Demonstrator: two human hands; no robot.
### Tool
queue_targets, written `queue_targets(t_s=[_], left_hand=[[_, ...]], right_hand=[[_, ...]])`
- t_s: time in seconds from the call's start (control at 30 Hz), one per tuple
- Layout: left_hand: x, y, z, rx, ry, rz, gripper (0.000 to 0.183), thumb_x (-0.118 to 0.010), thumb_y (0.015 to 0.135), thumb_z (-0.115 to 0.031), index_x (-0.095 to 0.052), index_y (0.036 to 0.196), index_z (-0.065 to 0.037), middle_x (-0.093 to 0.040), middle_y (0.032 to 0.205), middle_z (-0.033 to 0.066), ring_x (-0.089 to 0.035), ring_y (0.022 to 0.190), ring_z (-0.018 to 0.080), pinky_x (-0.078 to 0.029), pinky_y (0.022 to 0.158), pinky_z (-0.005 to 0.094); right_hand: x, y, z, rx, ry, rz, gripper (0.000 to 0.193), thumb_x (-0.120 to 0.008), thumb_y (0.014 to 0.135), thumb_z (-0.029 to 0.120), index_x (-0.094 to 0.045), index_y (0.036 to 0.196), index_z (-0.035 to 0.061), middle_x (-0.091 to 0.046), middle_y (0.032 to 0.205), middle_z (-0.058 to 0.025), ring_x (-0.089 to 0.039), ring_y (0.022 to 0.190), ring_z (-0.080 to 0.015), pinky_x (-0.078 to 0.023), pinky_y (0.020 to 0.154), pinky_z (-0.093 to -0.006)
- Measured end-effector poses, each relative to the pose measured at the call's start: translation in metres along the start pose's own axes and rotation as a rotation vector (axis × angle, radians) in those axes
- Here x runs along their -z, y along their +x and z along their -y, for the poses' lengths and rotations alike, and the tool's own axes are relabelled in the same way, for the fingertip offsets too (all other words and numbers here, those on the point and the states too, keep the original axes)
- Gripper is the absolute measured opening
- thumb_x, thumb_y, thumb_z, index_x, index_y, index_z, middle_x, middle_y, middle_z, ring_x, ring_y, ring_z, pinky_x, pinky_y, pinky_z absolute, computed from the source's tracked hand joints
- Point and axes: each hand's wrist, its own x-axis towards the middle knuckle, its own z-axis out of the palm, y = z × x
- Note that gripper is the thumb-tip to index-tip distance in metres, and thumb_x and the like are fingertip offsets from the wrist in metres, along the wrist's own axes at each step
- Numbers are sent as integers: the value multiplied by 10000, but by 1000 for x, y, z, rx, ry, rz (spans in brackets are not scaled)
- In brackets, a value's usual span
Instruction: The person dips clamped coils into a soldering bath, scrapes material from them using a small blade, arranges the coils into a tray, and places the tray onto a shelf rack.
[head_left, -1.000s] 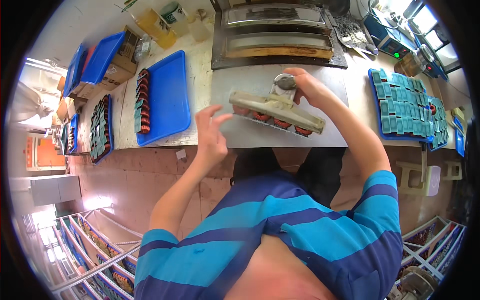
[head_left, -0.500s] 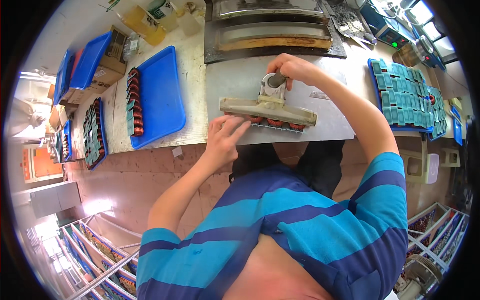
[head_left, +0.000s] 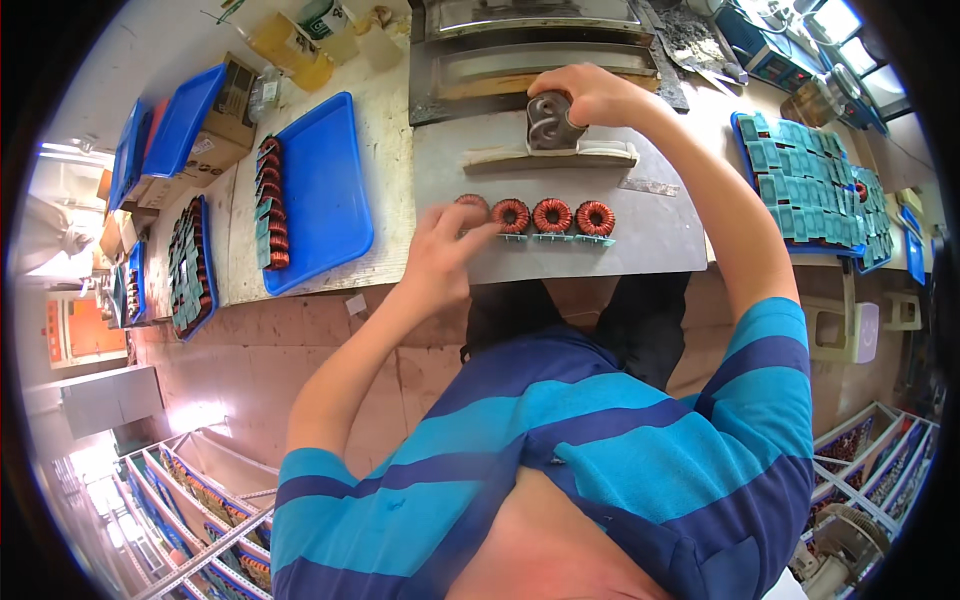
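Note:
Several copper-wound ring coils [head_left: 552, 215] stand in a row on a grey metal plate [head_left: 640, 245], with pale green bases along their near side. At the row's left end my left hand [head_left: 440, 248] has its fingers closed about the end coil [head_left: 473, 203], which they partly cover. Beyond the row, my right hand [head_left: 590, 95] grips the dark handle of a clamp-like tool [head_left: 553, 123]. The tool's long pale bar [head_left: 550, 157] lies crosswise, apart from the coils.
A blue tray [head_left: 325, 190] to the left holds a line of coils. At the right, another tray carries rows of green-based parts [head_left: 805, 190]. Dark metal troughs [head_left: 550, 65] stand behind the plate. A flat metal strip [head_left: 648, 186] lies near its right side.
The clamp-like tool has moved up and away from the coils, turning as my right hand lifts it back. The coils, covered by its bar before, now show. My left hand has shifted slightly up-left.

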Motion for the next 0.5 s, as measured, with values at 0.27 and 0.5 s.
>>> queue_targets(t_s=[0.27, 0.5], left_hand=[[0, 32, 20, -56, -40, 178, 709, -620, 643, 87, -605, 1320, -120, -543, 1356, 126, -482, 1288, 377, -403, 1058, 473], [-8, 38, 20, -81, -59, 234, 694, -648, 645, 36, -605, 1322, -106, -580, 1325, 104, -532, 1225, 362, -404, 1028, 463]], right_hand=[[-31, -85, 15, -19, -183, -124, 648, -655, 665, 45, -585, 1306, 114, -587, 1214, -152, -553, 1208, -365, -496, 1004, -461], [-74, -110, 47, 4, -197, 61, 667, -687, 657, 110, -523, 1298, 26, -535, 1241, -200, -514, 1214, -399, -522, 946, -480]])
